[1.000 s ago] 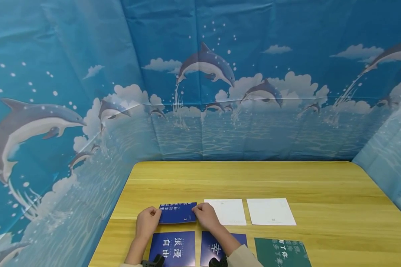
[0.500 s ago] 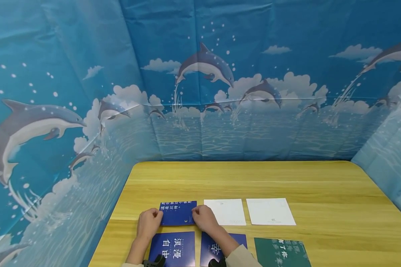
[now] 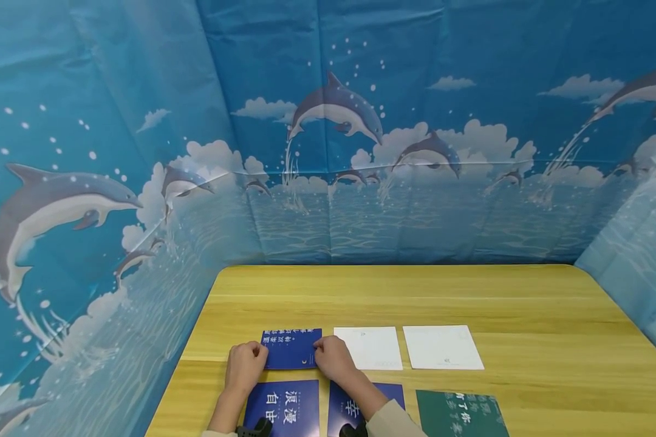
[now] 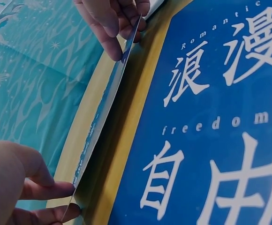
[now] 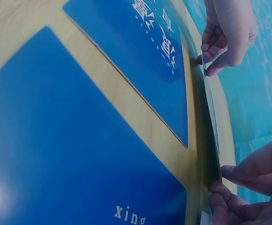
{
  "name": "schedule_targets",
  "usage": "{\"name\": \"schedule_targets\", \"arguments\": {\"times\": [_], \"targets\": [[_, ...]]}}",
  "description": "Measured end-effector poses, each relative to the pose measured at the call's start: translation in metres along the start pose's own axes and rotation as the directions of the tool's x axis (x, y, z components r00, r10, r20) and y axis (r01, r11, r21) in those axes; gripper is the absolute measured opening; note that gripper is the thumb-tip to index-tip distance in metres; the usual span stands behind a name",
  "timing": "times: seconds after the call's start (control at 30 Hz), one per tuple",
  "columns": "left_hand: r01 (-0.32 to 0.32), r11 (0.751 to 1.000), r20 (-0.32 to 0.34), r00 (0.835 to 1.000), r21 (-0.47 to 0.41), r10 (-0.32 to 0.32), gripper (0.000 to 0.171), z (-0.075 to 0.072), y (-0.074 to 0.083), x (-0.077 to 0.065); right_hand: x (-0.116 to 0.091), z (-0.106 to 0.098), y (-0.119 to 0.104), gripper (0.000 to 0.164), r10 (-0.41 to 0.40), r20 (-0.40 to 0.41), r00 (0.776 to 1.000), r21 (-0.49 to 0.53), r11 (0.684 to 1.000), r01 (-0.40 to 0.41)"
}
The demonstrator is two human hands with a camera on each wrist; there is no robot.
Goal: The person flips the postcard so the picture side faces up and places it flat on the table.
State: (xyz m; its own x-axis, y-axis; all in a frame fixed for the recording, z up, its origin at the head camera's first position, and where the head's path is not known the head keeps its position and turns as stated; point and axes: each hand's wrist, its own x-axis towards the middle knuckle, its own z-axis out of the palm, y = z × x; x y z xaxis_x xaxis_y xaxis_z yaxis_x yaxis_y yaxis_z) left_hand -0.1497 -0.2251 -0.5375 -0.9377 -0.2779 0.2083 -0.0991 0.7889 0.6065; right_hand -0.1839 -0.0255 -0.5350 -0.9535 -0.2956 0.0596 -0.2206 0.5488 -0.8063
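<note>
Both hands pinch a blue card (image 3: 290, 352) by its opposite short edges; white characters and a small crescent moon are printed on it. My left hand (image 3: 244, 366) grips its left edge, and my right hand (image 3: 334, 357) its right edge. In the left wrist view the card (image 4: 105, 108) is tilted up off the table, seen nearly edge-on between the fingers. Nearer me lies a blue card with large white characters (image 3: 282, 403). Beside it, a darker blue card (image 3: 341, 403) is partly covered by my right forearm.
Two white cards, one (image 3: 379, 351) just right of my right hand and another (image 3: 444, 347) farther right, lie on the yellow wood-grain table (image 3: 552, 340). A green card (image 3: 461, 414) sits at the front. A dolphin-printed blue curtain (image 3: 393, 230) stands behind the table.
The held card's printed text differs from a second ago; between then and half a second ago its face became more visible. Since then the hands have barely moved.
</note>
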Motion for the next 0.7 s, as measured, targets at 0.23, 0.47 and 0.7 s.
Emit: {"name": "schedule_targets", "arguments": {"times": [0.23, 0.47, 0.7], "targets": [[-0.016, 1.000, -0.019, 1.000, 0.013, 0.016, 0.025, 0.0010, 0.0004, 0.0005, 0.0000, 0.0024, -0.0006, 0.024, 0.007, -0.010, 1.000, -0.021, 1.000, -0.007], [0.005, 0.999, -0.004, 1.000, 0.035, -0.005, 0.025, 0.0015, -0.0008, 0.0012, -0.0011, 0.0032, -0.0042, 0.021, -0.001, -0.027, 1.000, -0.071, 0.997, -0.001], [0.023, 0.999, 0.010, 1.000, 0.042, -0.024, 0.023, 0.0027, -0.0024, 0.0021, -0.0019, 0.0013, -0.0079, 0.023, 0.004, -0.016, 1.000, -0.102, 0.995, -0.006]]}}
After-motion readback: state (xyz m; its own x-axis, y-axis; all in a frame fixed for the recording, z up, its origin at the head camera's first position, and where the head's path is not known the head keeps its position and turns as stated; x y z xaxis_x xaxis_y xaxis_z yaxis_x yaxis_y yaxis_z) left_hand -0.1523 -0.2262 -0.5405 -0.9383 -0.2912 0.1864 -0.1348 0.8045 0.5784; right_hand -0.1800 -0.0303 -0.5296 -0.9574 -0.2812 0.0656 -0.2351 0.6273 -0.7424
